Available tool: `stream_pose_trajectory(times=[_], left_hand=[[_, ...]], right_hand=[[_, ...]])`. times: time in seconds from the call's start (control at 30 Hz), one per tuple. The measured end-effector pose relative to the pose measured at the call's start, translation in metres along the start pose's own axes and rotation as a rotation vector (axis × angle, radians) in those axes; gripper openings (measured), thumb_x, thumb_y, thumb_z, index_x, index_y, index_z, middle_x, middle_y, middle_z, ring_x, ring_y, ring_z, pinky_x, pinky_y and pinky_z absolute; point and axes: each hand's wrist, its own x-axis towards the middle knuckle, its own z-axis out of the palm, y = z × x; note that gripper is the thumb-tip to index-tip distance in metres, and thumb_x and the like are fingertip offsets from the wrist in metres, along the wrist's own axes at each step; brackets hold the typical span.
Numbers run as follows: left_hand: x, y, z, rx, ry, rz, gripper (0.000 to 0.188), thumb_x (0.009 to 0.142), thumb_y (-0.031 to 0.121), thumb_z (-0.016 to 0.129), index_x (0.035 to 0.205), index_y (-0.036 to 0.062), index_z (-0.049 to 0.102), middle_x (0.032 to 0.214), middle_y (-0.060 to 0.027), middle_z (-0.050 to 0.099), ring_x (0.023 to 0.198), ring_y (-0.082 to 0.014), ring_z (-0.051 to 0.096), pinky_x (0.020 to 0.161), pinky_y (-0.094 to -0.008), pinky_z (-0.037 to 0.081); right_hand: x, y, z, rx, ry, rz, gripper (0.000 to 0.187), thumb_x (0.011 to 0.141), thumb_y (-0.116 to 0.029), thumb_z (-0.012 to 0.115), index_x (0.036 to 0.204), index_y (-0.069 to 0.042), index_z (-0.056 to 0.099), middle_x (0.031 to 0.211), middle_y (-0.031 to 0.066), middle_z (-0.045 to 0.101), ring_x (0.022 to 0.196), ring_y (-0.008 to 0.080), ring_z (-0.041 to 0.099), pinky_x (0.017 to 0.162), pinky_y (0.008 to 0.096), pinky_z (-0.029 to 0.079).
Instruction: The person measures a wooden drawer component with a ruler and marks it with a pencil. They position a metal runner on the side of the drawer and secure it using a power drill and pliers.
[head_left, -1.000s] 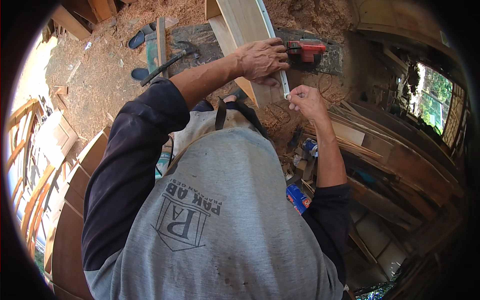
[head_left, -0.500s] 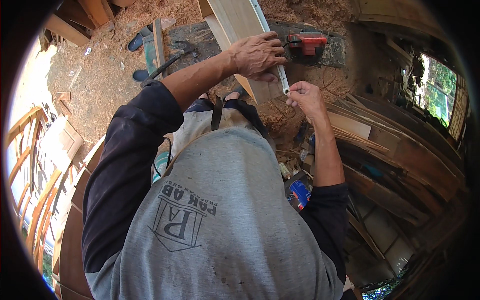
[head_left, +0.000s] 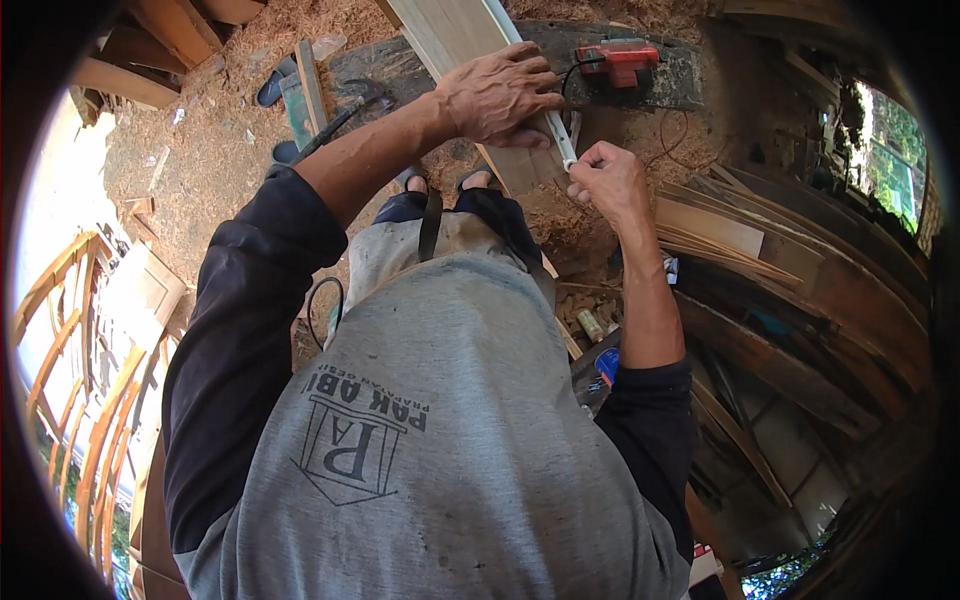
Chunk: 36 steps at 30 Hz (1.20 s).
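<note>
From overhead, the fisheye head camera looks steeply down, shirt [head_left: 440, 400] nearest, left hand [head_left: 500, 97] and right hand [head_left: 614, 184] beyond.

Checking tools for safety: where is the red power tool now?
In the head view, the red power tool sits right of top centre, on the dark worn board, to the right of the left hand.

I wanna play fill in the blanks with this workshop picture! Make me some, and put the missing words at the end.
1. The person's ____ hand is at the end of the white strip.
2. The left hand lies over the pale board, which is made of ____.
3. The power tool on the dark plank is mostly ____.

Missing words: right; wood; red.
</note>
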Motion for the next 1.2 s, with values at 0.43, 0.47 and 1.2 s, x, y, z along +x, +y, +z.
stream_pose_trajectory(times=[0.43, 0.47, 1.2], left_hand=[[0.0, 0.003, -0.001, -0.002, 0.0, -0.009, 0.057, 0.088, 0.055, 0.066, 0.126, 0.0118, 0.062, 0.117, -0.009, 0.062, 0.126, -0.0281, 0.053, 0.12, -0.0482, 0.029], [0.001, 0.003, -0.002, 0.001, 0.001, -0.008, 0.057, 0.088, 0.055, 0.066, 0.126, 0.0118, 0.062, 0.117, -0.009, 0.062, 0.126, -0.0281, 0.053, 0.12, -0.0482, 0.029], [0.0, 0.0, 0.001, -0.031, 0.018, 0.002, 0.053, 0.086, 0.053, 0.069, 0.12, 0.0127, 0.063, 0.117, -0.0089, 0.061, 0.124, -0.0283, 0.053, 0.119, -0.0488, 0.03]], right_hand=[[-0.005, 0.023, 0.012, 0.487, 0.001, 0.011, 0.009, 0.085, -0.003, 0.067, 0.088, 0.001, 0.06, 0.073, 0.0099, 0.067, 0.057, 0.0127, 0.065, 0.047, 0.0241, 0.049], [-0.007, 0.024, 0.011, 0.581, -0.004, 0.044, 0.009, 0.085, -0.003, 0.068, 0.088, 0.001, 0.06, 0.073, 0.0098, 0.067, 0.058, 0.0124, 0.066, 0.048, 0.0233, 0.05], [-0.004, -0.015, 0.002, -0.005, 0.017, 0.11, 0.014, 0.089, -0.014, 0.066, 0.088, -0.001, 0.063, 0.081, 0.0149, 0.071, 0.063, 0.0166, 0.07, 0.06, 0.0302, 0.055]])
